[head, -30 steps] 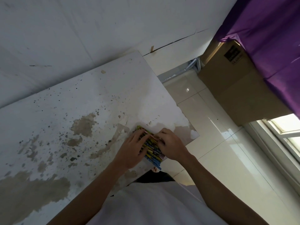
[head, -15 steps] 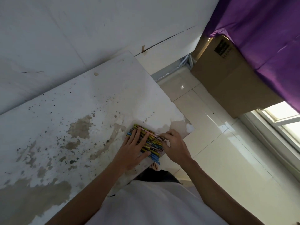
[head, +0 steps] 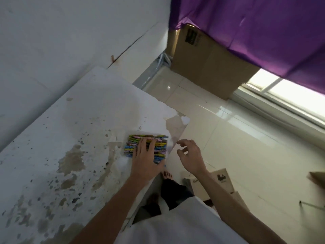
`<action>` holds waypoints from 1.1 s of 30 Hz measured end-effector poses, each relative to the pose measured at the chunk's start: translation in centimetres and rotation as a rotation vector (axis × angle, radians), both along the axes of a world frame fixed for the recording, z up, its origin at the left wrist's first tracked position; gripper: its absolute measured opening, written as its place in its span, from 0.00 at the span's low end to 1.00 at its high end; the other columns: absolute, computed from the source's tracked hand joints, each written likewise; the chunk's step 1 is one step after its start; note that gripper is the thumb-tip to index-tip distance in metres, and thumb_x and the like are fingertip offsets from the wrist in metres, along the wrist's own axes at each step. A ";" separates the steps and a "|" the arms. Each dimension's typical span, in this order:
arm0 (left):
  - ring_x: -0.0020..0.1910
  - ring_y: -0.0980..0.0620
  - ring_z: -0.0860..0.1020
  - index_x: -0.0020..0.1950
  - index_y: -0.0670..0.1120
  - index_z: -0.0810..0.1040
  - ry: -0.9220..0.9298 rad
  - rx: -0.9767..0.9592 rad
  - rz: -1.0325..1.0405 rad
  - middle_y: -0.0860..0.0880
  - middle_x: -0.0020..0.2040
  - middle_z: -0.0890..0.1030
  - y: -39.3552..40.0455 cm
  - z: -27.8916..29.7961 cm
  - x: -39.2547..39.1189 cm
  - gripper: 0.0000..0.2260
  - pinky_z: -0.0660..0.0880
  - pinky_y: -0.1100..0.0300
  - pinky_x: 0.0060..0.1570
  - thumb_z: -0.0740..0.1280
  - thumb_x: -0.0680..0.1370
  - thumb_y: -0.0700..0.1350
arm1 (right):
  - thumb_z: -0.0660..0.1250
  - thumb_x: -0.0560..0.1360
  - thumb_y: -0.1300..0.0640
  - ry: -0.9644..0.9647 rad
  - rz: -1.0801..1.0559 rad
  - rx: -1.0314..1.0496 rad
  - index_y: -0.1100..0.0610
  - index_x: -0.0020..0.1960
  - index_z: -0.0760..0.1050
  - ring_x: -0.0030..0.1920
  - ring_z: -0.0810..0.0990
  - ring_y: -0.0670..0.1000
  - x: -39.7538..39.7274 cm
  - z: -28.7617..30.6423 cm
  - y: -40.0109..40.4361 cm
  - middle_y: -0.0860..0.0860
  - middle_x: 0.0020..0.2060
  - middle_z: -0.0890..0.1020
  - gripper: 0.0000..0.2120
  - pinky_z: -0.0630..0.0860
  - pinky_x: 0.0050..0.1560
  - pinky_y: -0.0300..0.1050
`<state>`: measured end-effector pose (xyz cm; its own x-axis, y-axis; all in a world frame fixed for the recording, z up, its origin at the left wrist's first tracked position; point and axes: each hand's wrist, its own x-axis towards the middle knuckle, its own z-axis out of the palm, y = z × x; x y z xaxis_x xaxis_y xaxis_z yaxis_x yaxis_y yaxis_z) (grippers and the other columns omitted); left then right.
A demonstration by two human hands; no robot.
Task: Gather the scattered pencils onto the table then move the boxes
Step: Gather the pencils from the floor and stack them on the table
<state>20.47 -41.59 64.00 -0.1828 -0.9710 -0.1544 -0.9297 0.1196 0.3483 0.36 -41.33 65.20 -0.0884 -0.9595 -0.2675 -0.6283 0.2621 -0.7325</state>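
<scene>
Head view: pencils [head: 146, 147] are lying bunched in one side-by-side stack on the table [head: 73, 138], near its right edge, close to the near-right corner. Left hand [head: 145, 160] is pressing flat on the stack, fingers straight, not curling around anything. Right hand [head: 190, 156] is hovering just right of the stack, off the table edge over the floor, fingers loosely spread and holding nothing.

Progress, judging from this: gathering is looking done or nearly so, with no stray pencils showing on the table top or the visible floor. Box-moving part is looking not yet started.

Containers: large cardboard box [head: 207, 62] is standing on the floor at far right, partly under the purple curtain [head: 263, 27]; closed side facing camera, contents not visible. Small cardboard boxes [head: 219, 182] are sitting on the floor near right, beside the person's legs; the top is looking open but blur is hiding what's inside. Another brown edge at the far right frame border, can't tell what it is.
</scene>
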 end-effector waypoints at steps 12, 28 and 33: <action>0.75 0.36 0.61 0.74 0.50 0.63 0.049 0.006 -0.133 0.40 0.76 0.58 -0.8 -0.7 0.4 0.36 0.65 0.36 0.69 0.74 0.71 0.56 | 0.66 0.77 0.60 -0.143 -0.420 0.116 0.49 0.55 0.79 0.44 0.80 0.46 -2.0 -0.5 11.7 0.49 0.49 0.80 0.10 0.76 0.48 0.42; 0.68 0.41 0.68 0.63 0.49 0.76 0.135 -0.117 -0.233 0.42 0.68 0.68 6.6 0.1 -5.3 0.20 0.72 0.44 0.63 0.74 0.72 0.45 | 0.66 0.79 0.58 -0.257 -0.581 0.315 0.52 0.52 0.80 0.43 0.78 0.49 -8.0 -1.0 20.8 0.47 0.42 0.79 0.05 0.77 0.47 0.48; 0.62 0.44 0.72 0.59 0.49 0.77 0.082 -0.073 -0.145 0.45 0.62 0.70 11.7 -2.5 -1.4 0.17 0.76 0.44 0.56 0.73 0.72 0.48 | 0.67 0.79 0.58 -0.236 -0.328 0.431 0.55 0.56 0.80 0.44 0.76 0.45 -5.3 -3.3 21.6 0.46 0.43 0.79 0.07 0.69 0.40 0.32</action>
